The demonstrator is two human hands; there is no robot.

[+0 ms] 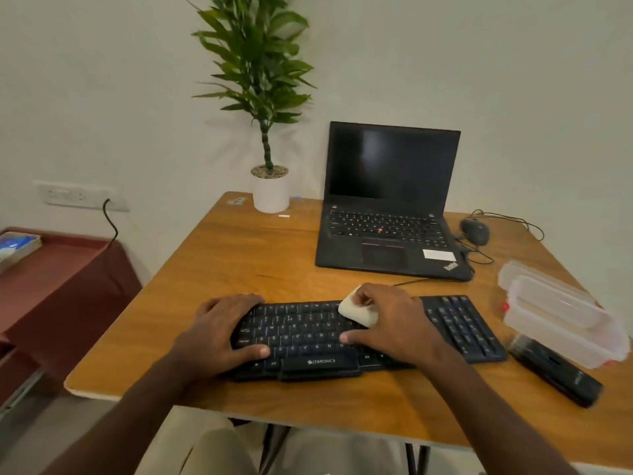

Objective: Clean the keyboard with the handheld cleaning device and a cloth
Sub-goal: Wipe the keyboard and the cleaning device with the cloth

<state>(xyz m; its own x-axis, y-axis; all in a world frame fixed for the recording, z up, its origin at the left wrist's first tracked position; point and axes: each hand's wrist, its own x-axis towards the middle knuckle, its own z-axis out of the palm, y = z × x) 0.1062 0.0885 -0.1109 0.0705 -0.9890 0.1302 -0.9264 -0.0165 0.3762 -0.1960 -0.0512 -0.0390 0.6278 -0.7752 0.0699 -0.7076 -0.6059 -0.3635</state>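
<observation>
- Far left, off the bench: red-brown side table (68, 275) with a book (17, 246) on it, wall socket (80, 197) above, black cable plugged in.
- Wooden bench (212, 269) fills centre; white pot with green plant (270, 192) at far edge, left of the laptop.
- Left hand (219, 332) rests on left end of black keyboard (308, 334), fingers curled over its far-left edge, thumb on the near keys, gripping it.
- Keyboard lies near edge of bench, centre, long side left-right; "ZEBRONICS" label on near rim.
- White handheld cleaning device (356, 311) sits on the upper middle keys, touching them.
- Right hand (394, 323) holds the device, fingers curled over its top, thumb stretched out on the keys nearer the person.
- Black laptop (390, 207) open, screen dark, far of keyboard, right of plant.
- Wired mouse (474, 231) just right of laptop, cable looping behind.
- Clear plastic containers (561, 313) stacked at right edge, near keyboard's numpad end.
- Black flat object (558, 375) partly under the containers, near right; can't tell what it is.
- Cloth not identifiable.
</observation>
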